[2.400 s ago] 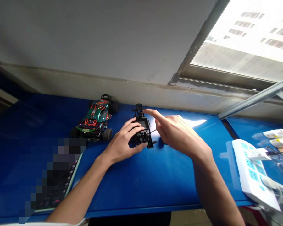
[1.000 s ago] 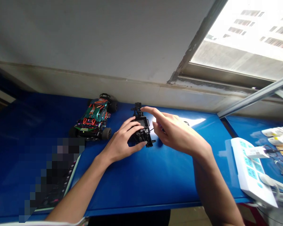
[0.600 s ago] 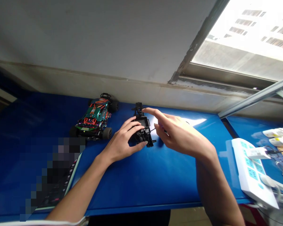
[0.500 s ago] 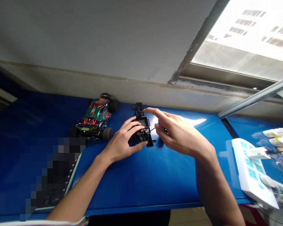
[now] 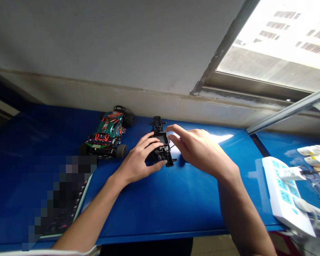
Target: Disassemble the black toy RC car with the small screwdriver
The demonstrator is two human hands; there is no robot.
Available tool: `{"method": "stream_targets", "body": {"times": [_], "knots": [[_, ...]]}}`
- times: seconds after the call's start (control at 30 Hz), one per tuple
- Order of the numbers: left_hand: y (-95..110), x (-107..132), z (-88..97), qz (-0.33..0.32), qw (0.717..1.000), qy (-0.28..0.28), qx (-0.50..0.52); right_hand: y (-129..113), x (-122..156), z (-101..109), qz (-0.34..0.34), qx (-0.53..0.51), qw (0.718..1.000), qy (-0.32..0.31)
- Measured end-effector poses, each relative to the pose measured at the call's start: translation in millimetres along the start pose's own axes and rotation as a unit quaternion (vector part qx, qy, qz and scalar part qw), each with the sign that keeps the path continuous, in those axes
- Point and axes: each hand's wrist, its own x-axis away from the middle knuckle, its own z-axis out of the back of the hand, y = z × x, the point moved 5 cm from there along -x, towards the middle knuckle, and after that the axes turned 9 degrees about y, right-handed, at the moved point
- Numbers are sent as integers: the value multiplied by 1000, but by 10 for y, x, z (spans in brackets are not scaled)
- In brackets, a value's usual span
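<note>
On the blue table lies a black plastic toy-car chassis (image 5: 161, 138) with an open tray in its middle. My left hand (image 5: 138, 154) is closed around its left side, fingertips over the tray and thumb at the near end. Beside the chassis's right edge, my right hand (image 5: 200, 149) is curled with index finger and thumb close together. A thin dark shaft, seemingly a screwdriver (image 5: 172, 146), runs from under those fingers to the chassis. Its handle is mostly hidden by the hand.
An assembled green and orange toy car (image 5: 109, 128) stands to the left. Nearer lies a tablet-like screen (image 5: 61, 209), partly pixelated. A white power strip (image 5: 285, 192) with plugs is at the right. A wall (image 5: 117, 46) and window rise behind the table.
My right index finger has drawn back from the far part of the chassis, and the fingers have come closer together. My left hand and the chassis have stayed put.
</note>
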Motion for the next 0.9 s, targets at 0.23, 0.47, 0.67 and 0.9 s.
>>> {"method": "stream_targets", "body": {"times": [0.23, 0.47, 0.67, 0.9], "knots": [[-7, -3, -3, -1, 1000, 5, 3, -14, 10, 8, 25, -67, 997, -5], [-8, 1, -9, -1, 1000, 2, 1, 17, -14, -4, 7, -4, 1000, -3], [0, 1, -2, -1, 1000, 4, 2, -3, -35, -1, 9, -12, 1000, 17], [13, -5, 9, 1, 1000, 2, 2, -28, -39, 1, 29, -22, 999, 16]]}}
